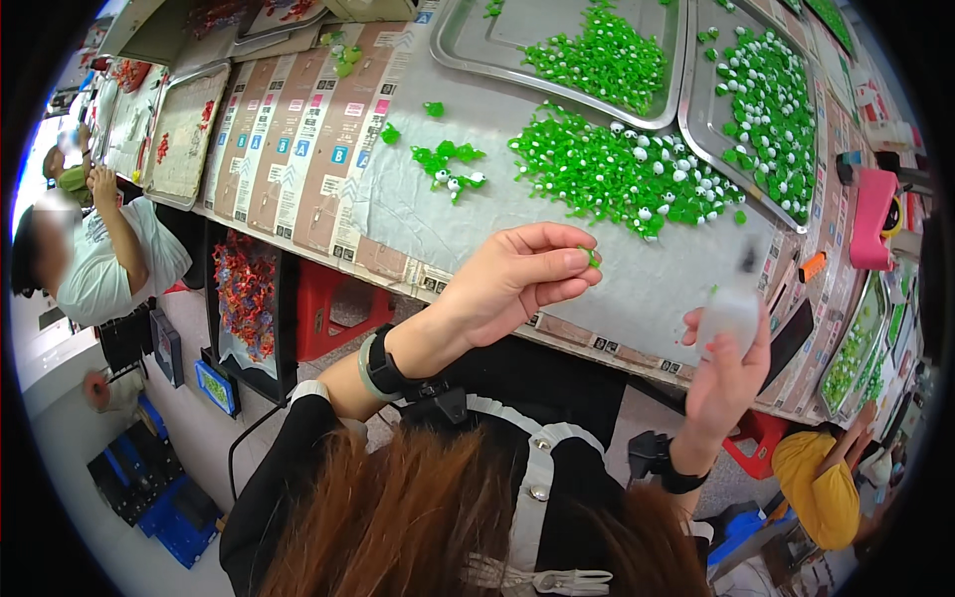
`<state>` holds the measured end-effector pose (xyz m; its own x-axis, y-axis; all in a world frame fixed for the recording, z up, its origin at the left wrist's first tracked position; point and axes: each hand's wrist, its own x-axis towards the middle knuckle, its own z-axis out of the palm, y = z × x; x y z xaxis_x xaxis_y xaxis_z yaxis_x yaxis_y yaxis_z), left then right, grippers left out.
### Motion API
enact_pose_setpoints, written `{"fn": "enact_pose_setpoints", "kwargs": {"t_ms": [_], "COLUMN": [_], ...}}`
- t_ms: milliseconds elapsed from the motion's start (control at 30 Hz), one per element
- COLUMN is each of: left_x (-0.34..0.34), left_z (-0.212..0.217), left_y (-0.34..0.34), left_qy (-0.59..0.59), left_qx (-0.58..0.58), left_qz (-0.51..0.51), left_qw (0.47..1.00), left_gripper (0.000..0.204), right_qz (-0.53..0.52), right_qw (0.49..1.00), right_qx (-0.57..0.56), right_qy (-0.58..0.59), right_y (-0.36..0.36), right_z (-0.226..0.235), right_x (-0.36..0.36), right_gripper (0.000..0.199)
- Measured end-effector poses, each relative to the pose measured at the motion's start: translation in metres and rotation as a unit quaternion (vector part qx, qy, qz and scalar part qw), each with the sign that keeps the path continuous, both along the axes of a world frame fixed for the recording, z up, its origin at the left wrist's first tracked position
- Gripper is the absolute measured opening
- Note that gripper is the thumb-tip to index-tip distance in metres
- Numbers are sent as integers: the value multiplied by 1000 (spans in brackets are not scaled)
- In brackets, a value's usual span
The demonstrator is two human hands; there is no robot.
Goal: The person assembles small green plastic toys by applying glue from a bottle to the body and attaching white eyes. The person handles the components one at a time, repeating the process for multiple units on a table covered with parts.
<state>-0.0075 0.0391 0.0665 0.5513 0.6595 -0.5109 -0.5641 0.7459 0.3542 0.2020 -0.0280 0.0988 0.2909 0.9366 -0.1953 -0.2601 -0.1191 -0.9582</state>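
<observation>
My left hand [517, 274] is held over the front of the table, thumb and fingertips pinched on a small green plastic piece [594, 259]. Most of that piece is hidden by the fingers. To the right, my right hand [731, 383] is wrapped round a translucent white squeeze bottle [729, 316]. The bottle stands roughly upright with its dark tip pointing up, and it is blurred. Beyond both hands lies a heap of green pieces [567, 164], many with white eye-like balls, on a pale sheet [418, 214]. A smaller cluster of green pieces [448, 159] sits left of it.
Metal trays [477, 60] with green pieces stand at the back. At right are an orange marker [813, 266] and a pink tape dispenser [875, 219]. A crate of red pieces [249, 298] stands below left. People sit at left [124, 259] and right [816, 488].
</observation>
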Motion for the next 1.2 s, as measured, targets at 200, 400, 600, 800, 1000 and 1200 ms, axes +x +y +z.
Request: {"fn": "enact_pose_setpoints", "kwargs": {"t_ms": [200, 400, 600, 800, 1000, 1200], "left_x": [1, 1, 2, 2, 2, 3], "left_z": [-10, -16, -15, -16, -13, -10], "left_y": [-5, -9, -10, -10, -8, -7], "left_qy": [-111, -129, -133, -141, -113, -75], "left_qx": [-81, -112, -121, -119, -102, -52], "left_qz": [-27, -26, -35, -42, -35, -11], "left_qw": [990, 985, 983, 982, 988, 996], "left_gripper": [14, 13, 13, 13, 12, 14], "right_qz": [-63, -17, -20, -7, -42, -34], "right_qw": [985, 947, 943, 941, 952, 956], "right_qx": [110, 190, 181, 174, 169, 154], "right_qy": [-118, -259, -277, -288, -251, -246], "right_y": [-2, -4, -4, -3, -4, -5], "right_z": [5, 9, 7, 4, 7, 8], "right_x": [-32, -27, -33, -33, -31, -30], "right_gripper": [45, 50, 47, 45, 45, 42]}}
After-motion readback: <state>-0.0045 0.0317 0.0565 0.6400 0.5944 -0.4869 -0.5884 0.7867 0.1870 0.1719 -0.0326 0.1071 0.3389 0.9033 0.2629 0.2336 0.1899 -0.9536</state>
